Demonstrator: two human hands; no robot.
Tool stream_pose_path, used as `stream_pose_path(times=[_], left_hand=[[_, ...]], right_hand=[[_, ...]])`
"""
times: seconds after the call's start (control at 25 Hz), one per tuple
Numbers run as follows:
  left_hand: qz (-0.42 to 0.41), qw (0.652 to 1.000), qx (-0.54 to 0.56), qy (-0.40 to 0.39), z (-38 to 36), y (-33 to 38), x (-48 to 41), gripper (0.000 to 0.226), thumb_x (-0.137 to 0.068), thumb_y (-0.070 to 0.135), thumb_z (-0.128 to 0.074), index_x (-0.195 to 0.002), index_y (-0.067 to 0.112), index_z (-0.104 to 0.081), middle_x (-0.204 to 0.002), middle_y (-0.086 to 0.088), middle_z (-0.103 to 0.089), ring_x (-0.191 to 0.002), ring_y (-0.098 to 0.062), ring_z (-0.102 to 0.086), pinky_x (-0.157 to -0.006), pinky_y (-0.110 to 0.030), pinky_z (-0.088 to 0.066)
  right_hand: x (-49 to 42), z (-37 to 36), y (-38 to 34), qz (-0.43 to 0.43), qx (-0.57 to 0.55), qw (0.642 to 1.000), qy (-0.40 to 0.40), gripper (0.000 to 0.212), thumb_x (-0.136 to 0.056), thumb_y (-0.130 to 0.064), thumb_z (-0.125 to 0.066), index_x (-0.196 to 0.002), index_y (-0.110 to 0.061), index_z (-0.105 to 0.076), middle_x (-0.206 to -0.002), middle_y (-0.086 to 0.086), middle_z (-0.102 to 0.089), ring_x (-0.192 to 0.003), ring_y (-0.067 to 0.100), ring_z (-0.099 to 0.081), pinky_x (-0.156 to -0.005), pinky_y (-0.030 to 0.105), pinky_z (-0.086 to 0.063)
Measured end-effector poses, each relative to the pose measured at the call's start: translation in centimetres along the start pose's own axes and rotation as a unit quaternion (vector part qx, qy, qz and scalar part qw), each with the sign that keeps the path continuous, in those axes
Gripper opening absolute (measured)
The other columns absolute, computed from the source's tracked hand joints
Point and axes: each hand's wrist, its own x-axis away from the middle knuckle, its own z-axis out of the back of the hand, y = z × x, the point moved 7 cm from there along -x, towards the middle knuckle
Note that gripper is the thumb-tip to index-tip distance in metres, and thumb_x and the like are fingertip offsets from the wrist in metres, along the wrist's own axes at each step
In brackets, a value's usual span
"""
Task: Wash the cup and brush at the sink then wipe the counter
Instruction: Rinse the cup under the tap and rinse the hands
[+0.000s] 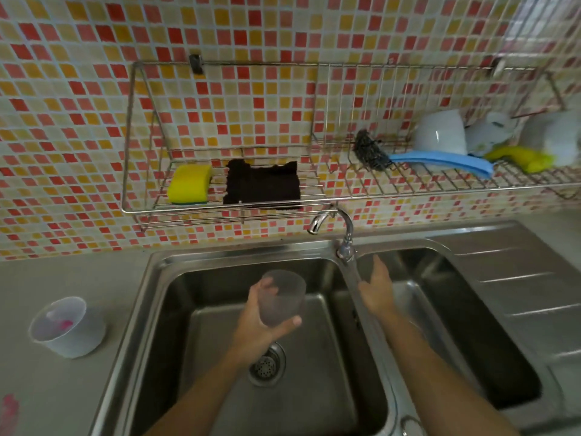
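My left hand grips a frosted translucent cup over the left basin of the steel sink, above the drain. My right hand is empty with fingers apart, reaching over the divider toward the base of the tap. No water runs from the spout. A second plastic cup with pink residue inside stands on the grey counter to the left. No brush is plainly visible.
A wire rack on the tiled wall holds a yellow sponge, a dark cloth, a steel scourer, a blue cloth, a yellow cloth and white cups. The draining board lies right. A pink smear marks the counter.
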Motion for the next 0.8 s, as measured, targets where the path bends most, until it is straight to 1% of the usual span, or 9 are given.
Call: stream_pose_path(times=[0.12,0.2,0.28,0.36,0.4,0.48,0.56,0.68,0.8], left_hand=[[0.013,1.000,0.005,0.024,-0.8,0.1,-1.3,0.085,-0.056,0.053,-0.079,-0.128,0.037,-0.036,-0.124,0.020,-0.051,-0.111,0.020,-0.045,-0.090,-0.011,-0.043],[0.019,0.999,0.012,0.030,-1.2,0.3,-2.1,0.072,-0.067,0.035,-0.082,-0.125,0.033,-0.039,-0.122,0.019,-0.050,-0.105,0.026,-0.044,-0.085,-0.004,-0.043],[0.027,0.999,0.008,0.041,-1.4,0.0,-3.3,0.066,-0.071,0.017,-0.079,-0.125,0.028,-0.042,-0.123,0.016,-0.049,-0.110,0.019,-0.046,-0.088,-0.007,-0.045],[0.033,0.998,-0.006,0.049,-1.6,-0.4,-4.4,0.072,-0.068,0.017,-0.083,-0.127,0.025,-0.043,-0.126,0.009,-0.048,-0.117,0.003,-0.047,-0.095,-0.021,-0.048],[0.035,0.998,-0.022,0.051,-1.8,-0.6,-4.9,0.076,-0.065,0.021,-0.085,-0.128,0.025,-0.043,-0.126,0.006,-0.048,-0.117,0.000,-0.046,-0.096,-0.021,-0.046],[0.040,0.997,-0.047,0.049,-2.5,-0.9,-5.9,0.080,-0.056,0.031,-0.087,-0.123,0.024,-0.044,-0.126,0.000,-0.049,-0.116,-0.002,-0.048,-0.092,-0.013,-0.041],[0.042,0.997,-0.053,0.048,-3.5,-0.7,-6.9,0.080,-0.058,0.019,-0.087,-0.123,0.020,-0.040,-0.127,-0.003,-0.051,-0.115,-0.008,-0.051,-0.087,-0.010,-0.043],[0.059,0.996,-0.035,0.049,-4.8,0.2,-8.6,0.098,-0.060,0.006,-0.086,-0.139,0.018,-0.028,-0.126,0.000,-0.055,-0.110,-0.013,-0.058,-0.078,-0.011,-0.048],[0.102,0.990,-0.077,0.055,-6.0,0.6,-9.9,0.086,-0.058,0.020,-0.088,-0.131,0.023,-0.043,-0.122,0.006,-0.059,-0.104,-0.010,-0.058,-0.084,-0.017,-0.047]], right_hand=[[-4.3,-2.1,2.1,0.006,0.047,0.996,-0.073,0.063,-0.085,-0.004,-0.057,-0.141,-0.002,-0.028,-0.144,0.018,-0.037,-0.133,0.033,-0.036,-0.108,0.038,-0.030],[-6.2,-3.3,2.3,0.027,0.058,0.993,-0.099,0.061,-0.082,-0.006,-0.059,-0.138,-0.008,-0.035,-0.137,0.013,-0.046,-0.127,0.030,-0.044,-0.101,0.034,-0.037],[-7.5,-4.6,2.4,0.086,0.097,0.984,-0.122,0.057,-0.084,-0.007,-0.056,-0.137,-0.009,-0.036,-0.136,0.010,-0.046,-0.126,0.028,-0.045,-0.099,0.031,-0.037],[-7.0,-6.4,2.7,0.193,0.206,0.942,-0.181,0.070,-0.084,-0.006,-0.054,-0.145,-0.007,-0.021,-0.151,0.011,-0.026,-0.140,0.030,-0.024,-0.113,0.036,-0.025],[-6.8,-7.3,3.3,0.236,0.282,0.909,-0.197,0.075,-0.084,-0.008,-0.054,-0.147,-0.007,-0.013,-0.156,0.011,-0.012,-0.144,0.029,-0.010,-0.118,0.039,-0.015],[-7.2,-8.4,4.6,0.268,0.396,0.858,-0.189,0.078,-0.088,-0.012,-0.049,-0.148,-0.009,0.001,-0.158,0.009,0.007,-0.145,0.025,0.008,-0.118,0.040,-0.001],[-7.5,-8.9,4.9,0.266,0.454,0.830,-0.185,0.077,-0.091,-0.015,-0.044,-0.147,-0.010,0.008,-0.156,0.009,0.015,-0.144,0.025,0.015,-0.116,0.041,0.004],[-7.3,-8.7,5.3,0.266,0.456,0.829,-0.185,0.082,-0.089,-0.017,-0.047,-0.147,-0.011,0.010,-0.156,0.009,0.017,-0.144,0.026,0.015,-0.115,0.044,0.003],[-6.0,-6.8,7.6,0.197,0.418,0.874,-0.153,0.076,-0.092,-0.021,-0.042,-0.148,-0.013,0.008,-0.157,0.010,0.014,-0.144,0.029,0.010,-0.116,0.046,-0.004]])
